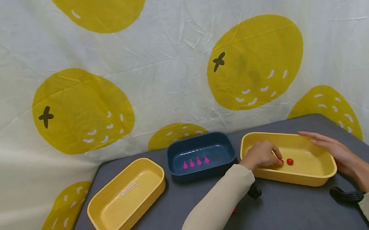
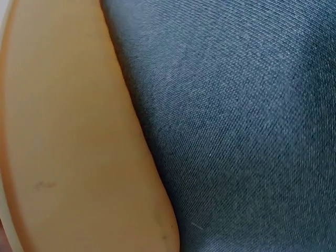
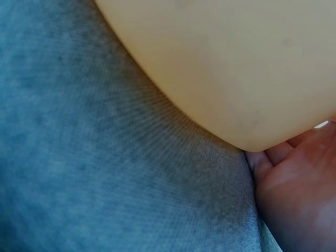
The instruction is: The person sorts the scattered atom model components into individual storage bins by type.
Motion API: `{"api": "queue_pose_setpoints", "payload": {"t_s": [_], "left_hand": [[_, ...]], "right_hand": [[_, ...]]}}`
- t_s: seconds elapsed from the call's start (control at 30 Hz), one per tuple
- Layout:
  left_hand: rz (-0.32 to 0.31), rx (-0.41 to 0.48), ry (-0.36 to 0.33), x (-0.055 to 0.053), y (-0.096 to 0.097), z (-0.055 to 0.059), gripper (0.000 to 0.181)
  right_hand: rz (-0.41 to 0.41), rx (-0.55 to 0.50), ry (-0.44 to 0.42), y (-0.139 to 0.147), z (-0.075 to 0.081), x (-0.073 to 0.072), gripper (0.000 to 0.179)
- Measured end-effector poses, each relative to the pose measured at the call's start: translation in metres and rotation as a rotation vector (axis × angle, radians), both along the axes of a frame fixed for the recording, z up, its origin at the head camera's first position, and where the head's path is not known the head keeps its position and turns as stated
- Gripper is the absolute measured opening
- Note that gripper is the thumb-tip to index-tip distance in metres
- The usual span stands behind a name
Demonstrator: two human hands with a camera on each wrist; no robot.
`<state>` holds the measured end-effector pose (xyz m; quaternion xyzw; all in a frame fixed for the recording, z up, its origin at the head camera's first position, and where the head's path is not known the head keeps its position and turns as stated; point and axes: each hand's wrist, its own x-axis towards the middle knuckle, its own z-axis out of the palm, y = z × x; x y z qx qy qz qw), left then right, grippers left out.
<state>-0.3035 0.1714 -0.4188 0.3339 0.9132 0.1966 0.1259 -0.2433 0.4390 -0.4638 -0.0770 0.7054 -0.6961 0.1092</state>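
In the head view, my left hand (image 1: 261,154) reaches down inside the right-hand yellow tray (image 1: 315,179), its fingers curled at a small red ball (image 1: 281,161) that they partly cover and seem to pinch. Just right of those fingertips, a second red ball (image 1: 290,161) lies on the tray floor. My right hand (image 1: 338,154) rests against the tray's right end, fingers extended along the rim. In the right wrist view, part of the right hand (image 3: 302,194) touches the tray's outer wall (image 3: 231,68). The left wrist view shows only the tray wall (image 2: 73,126) and grey cloth.
A dark blue tray (image 1: 203,173) at the back middle holds several pink pin-shaped pieces (image 1: 192,163). Another yellow tray (image 1: 137,210) on the left holds thin pale sticks (image 1: 129,189). Something red (image 1: 234,210) shows beside the left sleeve on the grey table (image 1: 283,215). Fruit-patterned cloth hangs behind.
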Motion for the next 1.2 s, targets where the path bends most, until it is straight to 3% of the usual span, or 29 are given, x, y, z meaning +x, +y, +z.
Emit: {"api": "queue_pose_setpoints", "payload": {"t_s": [0.17,0.33,0.57,0.7,1.2], "left_hand": [[0.016,-0.030,0.032,0.005,0.008,-0.001,0.009],[0.011,-0.012,0.005,0.007,0.012,-0.005,0.018],[0.012,0.024,-0.022,0.006,0.013,-0.006,0.020],[-0.015,0.038,-0.006,0.004,0.011,-0.004,0.020],[-0.045,0.139,-0.061,-0.001,-0.005,0.009,0.024]], "right_hand": [[0.019,-0.030,0.004,-0.001,0.001,0.001,0.050],[0.037,-0.048,0.012,-0.004,0.000,0.000,0.050],[-0.004,0.006,0.003,-0.002,0.000,0.000,0.050],[-0.008,0.029,0.008,0.000,-0.001,0.001,0.051],[-0.010,0.043,0.008,0.000,0.002,0.001,0.050]]}}
